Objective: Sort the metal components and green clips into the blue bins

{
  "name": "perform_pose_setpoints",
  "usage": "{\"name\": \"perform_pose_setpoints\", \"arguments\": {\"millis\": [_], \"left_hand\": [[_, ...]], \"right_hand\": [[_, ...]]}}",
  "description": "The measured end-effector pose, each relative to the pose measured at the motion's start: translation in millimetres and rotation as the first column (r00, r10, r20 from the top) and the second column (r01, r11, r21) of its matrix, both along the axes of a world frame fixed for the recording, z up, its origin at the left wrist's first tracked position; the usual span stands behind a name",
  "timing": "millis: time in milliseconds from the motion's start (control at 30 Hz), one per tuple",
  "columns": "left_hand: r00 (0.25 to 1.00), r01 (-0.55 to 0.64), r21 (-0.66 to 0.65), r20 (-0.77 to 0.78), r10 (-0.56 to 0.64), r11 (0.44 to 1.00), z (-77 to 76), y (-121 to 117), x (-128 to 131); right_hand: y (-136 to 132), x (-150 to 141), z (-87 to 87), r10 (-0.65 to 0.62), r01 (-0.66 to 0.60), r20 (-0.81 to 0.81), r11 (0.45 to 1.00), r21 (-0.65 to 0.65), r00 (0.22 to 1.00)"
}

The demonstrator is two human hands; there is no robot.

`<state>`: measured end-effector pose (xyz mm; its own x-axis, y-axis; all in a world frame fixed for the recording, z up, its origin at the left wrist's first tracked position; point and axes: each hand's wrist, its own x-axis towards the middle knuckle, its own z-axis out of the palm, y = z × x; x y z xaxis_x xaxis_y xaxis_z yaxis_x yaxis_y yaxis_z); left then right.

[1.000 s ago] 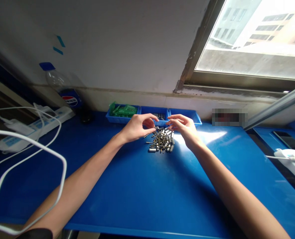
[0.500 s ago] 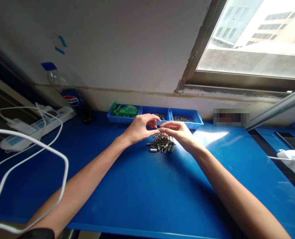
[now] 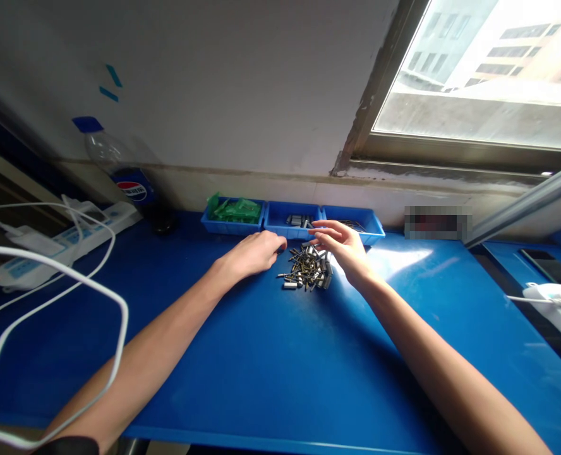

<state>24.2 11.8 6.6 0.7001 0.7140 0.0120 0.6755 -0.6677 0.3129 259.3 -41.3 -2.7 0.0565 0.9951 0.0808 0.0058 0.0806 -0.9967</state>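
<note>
A pile of small metal parts [image 3: 309,268], brass-coloured pins mixed with grey cylinders, lies on the blue table. My left hand [image 3: 254,254] is low at the pile's left edge, its fingers curled and closed; whatever they hold is hidden. Over the pile's far right side is my right hand [image 3: 342,245], fingers stretched and apart, tips at the front rim of the middle blue bin [image 3: 280,229]. Grey cylinders [image 3: 299,220] lie in that bin. The right blue bin [image 3: 375,235], partly behind my right hand, contains thin pins [image 3: 354,225].
Green plastic pieces [image 3: 235,210] fill the left blue bin [image 3: 211,226]. A cola bottle [image 3: 131,183] and a power strip [image 3: 67,243] stand at the back left. A white cable [image 3: 124,316] loops across the left foreground. Another white power strip [image 3: 558,303] is at the right.
My hands were together above the pile and have come apart. The left moved down and left to the table; the right shifted slightly and its fingers opened near the middle bin.
</note>
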Motion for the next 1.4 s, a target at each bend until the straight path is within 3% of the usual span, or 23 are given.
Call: {"name": "perform_pose_setpoints", "arguments": {"millis": [100, 200, 333, 467, 633, 733, 833, 933, 1000, 1167, 1400], "left_hand": [[0.999, 0.032, 0.005, 0.025, -0.032, 0.999, 1.6, -1.1, 0.9], [0.976, 0.044, 0.002, 0.213, -0.044, 0.999, 10.7, -4.2, 4.4], [0.820, -0.017, -0.108, 0.567, 0.076, 0.994, 23.8, -9.6, 10.4], [0.696, -0.039, -0.250, 0.688, 0.206, 0.967, 23.9, -10.9, 13.1], [0.702, 0.012, -0.291, 0.684, 0.200, 0.957, 15.2, -10.5, 16.4], [0.761, 0.000, -0.246, 0.629, 0.159, 0.969, 9.9, -10.7, 18.5], [0.866, -0.019, -0.152, 0.492, 0.092, 0.988, 1.1, -8.3, 18.3], [0.941, 0.039, -0.086, 0.339, -0.008, 0.996, -10.9, -4.6, 17.0], [0.958, 0.075, -0.036, 0.279, -0.062, 0.996, -17.9, -3.2, 16.9], [0.967, 0.136, 0.101, 0.202, -0.154, 0.986, -24.4, -3.5, 17.8], [0.955, 0.157, 0.125, 0.235, -0.182, 0.980, -27.0, -2.4, 15.7]], "right_hand": [[0.3, 0.9, 0.2, 0.002, -0.002, 0.006, 1.000, -0.014, 1.000], [0.5, 1.7, 1.9, -0.004, 0.005, 0.030, 1.000, -0.026, 1.000], [-1.6, 0.4, 6.6, 0.079, -0.075, 0.072, 0.995, -0.062, 0.994], [-4.2, -2.2, 8.1, 0.184, -0.183, 0.003, 0.980, -0.077, 0.983], [-3.0, -2.5, 4.5, 0.154, -0.156, -0.046, 0.987, -0.031, 0.987], [-1.6, -0.1, 5.6, 0.087, -0.087, 0.006, 0.996, 0.005, 0.996], [0.0, 5.8, 8.8, -0.098, 0.095, 0.069, 0.995, 0.039, 0.993], [2.9, 14.7, 10.5, -0.343, 0.335, 0.064, 0.937, 0.102, 0.937], [5.1, 20.0, 10.4, -0.409, 0.403, 0.033, 0.908, 0.113, 0.912], [7.2, 19.5, 6.9, -0.373, 0.368, 0.026, 0.922, 0.119, 0.927], [0.9, 9.1, -17.1, -0.254, 0.222, 0.119, 0.947, 0.232, 0.960]]}}
